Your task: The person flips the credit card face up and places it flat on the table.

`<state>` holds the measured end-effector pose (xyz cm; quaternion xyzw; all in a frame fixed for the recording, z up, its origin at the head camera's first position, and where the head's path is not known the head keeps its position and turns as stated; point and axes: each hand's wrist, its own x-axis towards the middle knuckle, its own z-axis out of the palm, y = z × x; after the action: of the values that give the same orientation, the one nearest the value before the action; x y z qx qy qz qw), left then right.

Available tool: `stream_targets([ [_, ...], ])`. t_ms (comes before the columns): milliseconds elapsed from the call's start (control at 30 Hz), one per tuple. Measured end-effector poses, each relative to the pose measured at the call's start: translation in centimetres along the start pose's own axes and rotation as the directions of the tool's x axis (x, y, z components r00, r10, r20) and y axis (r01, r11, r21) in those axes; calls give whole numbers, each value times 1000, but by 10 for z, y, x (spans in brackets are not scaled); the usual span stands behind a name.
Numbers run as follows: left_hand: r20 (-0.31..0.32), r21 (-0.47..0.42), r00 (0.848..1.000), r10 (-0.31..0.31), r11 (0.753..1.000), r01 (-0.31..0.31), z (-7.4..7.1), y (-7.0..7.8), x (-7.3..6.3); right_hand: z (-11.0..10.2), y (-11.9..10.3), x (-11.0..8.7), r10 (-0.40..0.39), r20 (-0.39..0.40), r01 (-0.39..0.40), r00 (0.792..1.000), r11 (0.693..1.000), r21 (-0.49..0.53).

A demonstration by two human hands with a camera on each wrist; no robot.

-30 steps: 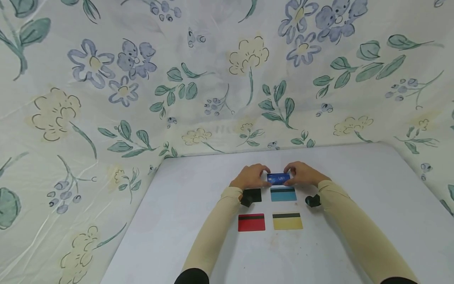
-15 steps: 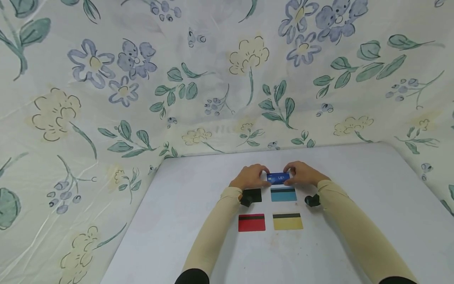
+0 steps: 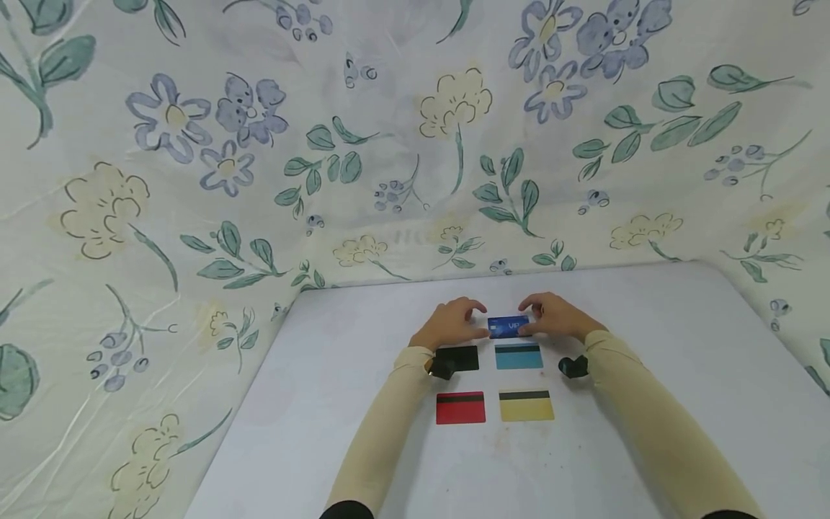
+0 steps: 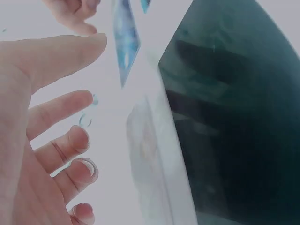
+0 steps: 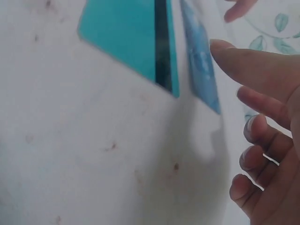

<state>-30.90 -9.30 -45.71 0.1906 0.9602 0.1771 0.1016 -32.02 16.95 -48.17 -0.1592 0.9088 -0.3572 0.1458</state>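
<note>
A dark blue card marked "VIP" (image 3: 504,327) lies behind a light blue card (image 3: 519,355) on the white table. Beside its left edge is my left hand (image 3: 449,322), thumb and fingers spread apart with nothing between them; a small gap separates thumb and card in the left wrist view. My right hand (image 3: 554,317) is at the card's right end. Its thumb overlaps that end in the head view, while its other fingers are loosely curved and away from the card. Whether the thumb touches the card is unclear.
A black card (image 3: 463,357), partly hidden by the left wrist camera (image 3: 444,366), lies left of the light blue one. Nearer are a red card (image 3: 460,408) and a yellow card (image 3: 527,406). Behind the white table (image 3: 363,331) hangs a flowered cloth (image 3: 389,144).
Both hands held the VIP card by its ends earlier. Now the left hand has let go and drawn back leftward, and the right hand's fingers have come off the card's upper edge.
</note>
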Motion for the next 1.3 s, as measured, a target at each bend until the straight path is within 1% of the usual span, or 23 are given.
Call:
stream_targets([
  [100, -21, -64, 1000, 9, 998, -10, -6, -8, -6, 0, -5, -4, -3, -22, 4, 1000, 1000, 29],
  [233, -52, -87, 998, 31, 996, -35, -10, -20, -13, 1, -13, -10, -52, -85, 56, 995, 997, 46],
  [300, -61, -97, 998, 27, 995, -33, -10, -25, -19, 3, -18, -13, -75, -118, 82, 990, 995, 63],
  [367, -69, -101, 997, 17, 995, -24, -10, -30, -26, 7, -24, -16, -85, -133, 95, 988, 993, 72],
  [500, -75, -101, 997, 2, 995, -10, -10, -38, -40, 17, -37, -22, -120, -135, 133, 984, 987, 90],
  [633, -76, -134, 997, 0, 991, -11, -10, -42, -53, 27, -50, -28, -160, -147, 178, 976, 977, 118],
  [700, -77, -143, 997, -1, 990, -10, -9, -44, -59, 31, -56, -31, -166, -152, 186, 974, 974, 130],
  [833, -100, -155, 995, -1, 988, -15, -9, -50, -69, 38, -63, -34, -159, -159, 182, 975, 973, 144],
  [900, -112, -171, 994, 7, 985, -27, -9, -53, -74, 41, -65, -35, -151, -159, 175, 976, 973, 148],
  [1067, -119, -207, 992, 32, 977, -56, -9, -56, -81, 45, -67, -37, -139, -158, 165, 978, 973, 160],
  [1133, -114, -221, 993, 21, 974, -46, -8, -57, -82, 47, -67, -35, -152, -149, 177, 977, 970, 169],
  [1300, -96, -235, 995, -25, 972, 2, -9, -59, -83, 51, -70, -32, -174, -108, 193, 979, 962, 194],
])
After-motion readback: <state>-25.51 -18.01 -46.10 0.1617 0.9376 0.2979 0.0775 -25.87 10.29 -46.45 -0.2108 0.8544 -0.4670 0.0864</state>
